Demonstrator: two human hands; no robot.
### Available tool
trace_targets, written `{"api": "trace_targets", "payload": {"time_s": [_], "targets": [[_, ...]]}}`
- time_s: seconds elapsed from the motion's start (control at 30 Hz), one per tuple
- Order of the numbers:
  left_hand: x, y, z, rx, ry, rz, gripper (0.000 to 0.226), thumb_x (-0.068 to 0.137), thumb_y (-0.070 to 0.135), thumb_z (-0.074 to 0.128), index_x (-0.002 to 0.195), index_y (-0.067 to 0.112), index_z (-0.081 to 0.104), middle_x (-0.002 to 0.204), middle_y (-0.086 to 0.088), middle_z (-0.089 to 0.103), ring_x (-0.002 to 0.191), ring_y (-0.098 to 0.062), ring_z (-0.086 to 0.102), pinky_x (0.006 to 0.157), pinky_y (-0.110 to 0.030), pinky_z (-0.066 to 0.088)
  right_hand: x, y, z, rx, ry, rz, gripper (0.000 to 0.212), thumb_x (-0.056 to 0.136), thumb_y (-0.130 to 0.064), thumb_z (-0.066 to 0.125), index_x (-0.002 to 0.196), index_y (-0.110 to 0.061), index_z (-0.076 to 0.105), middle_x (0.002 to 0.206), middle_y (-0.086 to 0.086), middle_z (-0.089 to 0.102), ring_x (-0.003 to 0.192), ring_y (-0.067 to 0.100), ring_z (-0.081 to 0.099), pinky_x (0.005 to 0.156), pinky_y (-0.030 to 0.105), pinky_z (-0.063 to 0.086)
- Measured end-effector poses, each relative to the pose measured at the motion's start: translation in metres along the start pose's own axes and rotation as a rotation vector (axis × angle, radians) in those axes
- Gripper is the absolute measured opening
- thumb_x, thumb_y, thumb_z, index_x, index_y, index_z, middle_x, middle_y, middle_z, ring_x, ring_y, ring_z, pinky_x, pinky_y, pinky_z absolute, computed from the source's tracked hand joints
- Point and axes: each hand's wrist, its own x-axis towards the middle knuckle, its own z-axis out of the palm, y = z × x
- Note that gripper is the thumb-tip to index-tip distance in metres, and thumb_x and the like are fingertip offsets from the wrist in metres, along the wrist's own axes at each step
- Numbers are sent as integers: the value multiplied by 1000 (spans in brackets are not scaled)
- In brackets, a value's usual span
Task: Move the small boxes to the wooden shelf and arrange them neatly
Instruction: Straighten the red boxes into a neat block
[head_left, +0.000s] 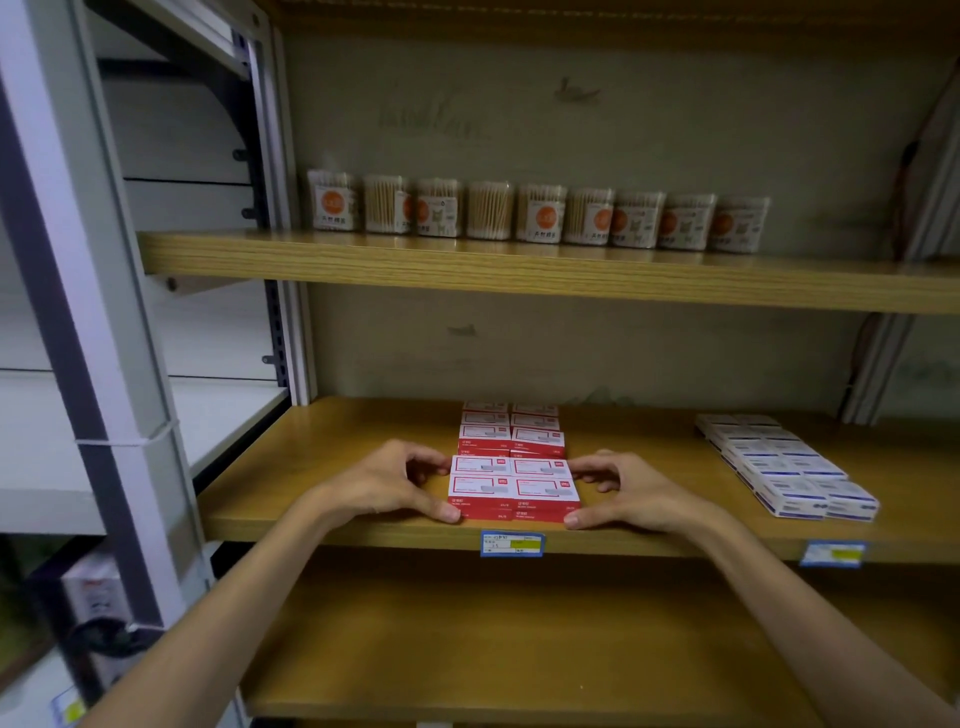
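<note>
Red boxes (513, 488) lie flat in two columns on the middle wooden shelf (332, 499), at its front edge; the block's long axis runs front to back. Left hand (387, 480) and right hand (631, 491) clasp the front group from either side, thumbs at the front corners, fingers (434, 464) curled on its sides. White boxes (789, 475) lie well apart, rightward. Swab jars (540, 213) line the upper shelf.

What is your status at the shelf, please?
Left hand and right hand grip the front red boxes from both sides. Boxes on the shelf, rows behind. Nothing in the way.
</note>
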Motion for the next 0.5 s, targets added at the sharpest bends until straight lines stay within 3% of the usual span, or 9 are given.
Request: {"api": "trace_targets", "payload": {"time_s": [0.13,0.33,0.5], "targets": [[0,-3,1,-1,13,2,71,68,38,89,131,28,59,114,20,60,104,1,52,78,-17,41,-1,-1,0,6,4,8,95,58,-48,90,142,-27,51,135,-9,52,125,14,48,99,25,44],[6,-7,7,9,32,-2,70,66,41,90,125,29,57,117,12,59,109,-5,53,84,-21,43,1,-4,3,-4,-2,16,87,63,-46,90,139,-28,51,134,-11,51,122,11,48,88,18,40],[3,-10,8,19,62,33,67,62,45,91,120,31,60,116,12,60,109,-6,53,87,-24,46,-5,-6,4,6,7,3,85,62,-47,88,137,-28,53,131,-11,51,122,10,47,92,16,38]]}}
